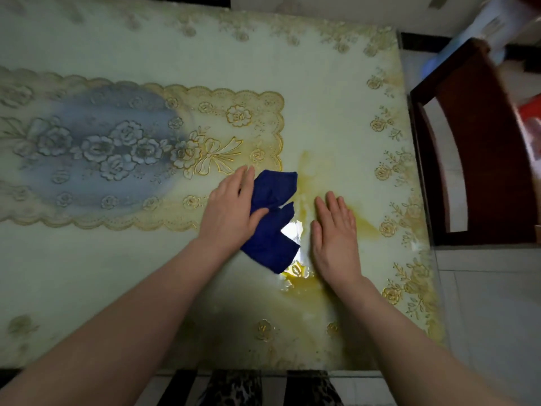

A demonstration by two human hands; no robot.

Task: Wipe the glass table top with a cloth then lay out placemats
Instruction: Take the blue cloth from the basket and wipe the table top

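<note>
Glass top [336, 92] seen from above, laid over a pale cover with gold floral border; long lace-edged runner [240, 118] with gold roses beneath or on the glass, which of the two not determinable; grey-blue shaded patch over the runner's left part.

Left hand [231, 206] palm down on the cloth [270, 227]; fingers extended and close together, pointing away from the body; thumb folded across the cloth's middle; hand flat and pressing rather than clenched, cloth pinned under palm and thumb.

Cloth dark blue, crumpled, lying on the glass just right of the runner's end; one lobe showing beyond the fingertips, another below the thumb toward the near edge; bright glare spot on the glass at its right side.

Right hand [335, 238] flat, fully open, fingers straight and together, palm on the bare glass just right of the cloth; nothing held; narrow gap between hand and cloth.

Yellow smear [304, 281] on the glass near the right wrist; fainter yellow streaks running up past the fingertips and off to the right.

Dark wooden chair [468, 148] beside the table's right edge; tiled floor [491, 303] beneath; striped and spotted fabric visible below the near edge. No separate placemats discernible.
</note>
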